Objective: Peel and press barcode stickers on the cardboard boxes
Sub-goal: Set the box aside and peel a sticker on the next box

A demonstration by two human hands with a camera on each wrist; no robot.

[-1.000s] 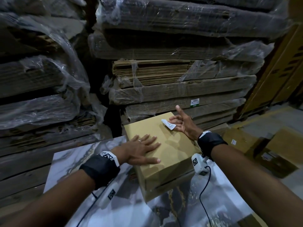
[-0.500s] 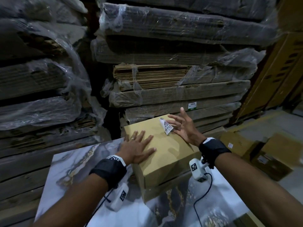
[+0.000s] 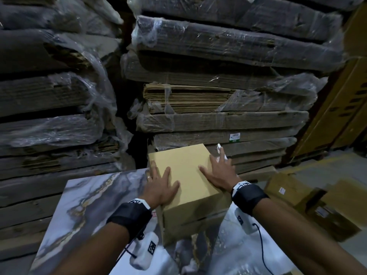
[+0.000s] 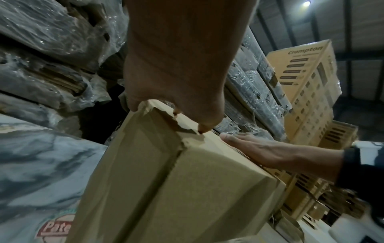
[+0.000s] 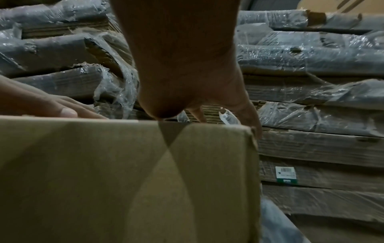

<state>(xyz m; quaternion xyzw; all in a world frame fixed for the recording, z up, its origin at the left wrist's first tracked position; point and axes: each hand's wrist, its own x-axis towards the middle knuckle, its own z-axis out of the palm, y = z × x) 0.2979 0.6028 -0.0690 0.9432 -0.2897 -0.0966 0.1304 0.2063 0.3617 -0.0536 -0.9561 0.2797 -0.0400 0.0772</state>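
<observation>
Cardboard box (image 3: 184,175) sits on the marble-pattern desk (image 3: 95,195), near its far edge, one corner toward the camera.

Left hand (image 3: 158,185) lies flat on the box top at its left side, fingers spread and straight, nothing gripped. In the left wrist view the fingertips (image 4: 204,127) touch the top edge beside a torn strip of cardboard.

Right hand (image 3: 219,173) rests palm-down on the right part of the box top, fingers reaching over the far right edge. Barcode sticker (image 3: 220,151) stands up at those fingers, white, partly hidden; in the right wrist view it pokes up between the fingers just past the box edge (image 5: 227,117). Whether it's pinched or only stuck to a fingertip — cannot tell.

Behind the desk: stacks of flattened cartons in shrink wrap (image 3: 228,100). More brown boxes on the floor (image 3: 294,189) to the right.
</observation>
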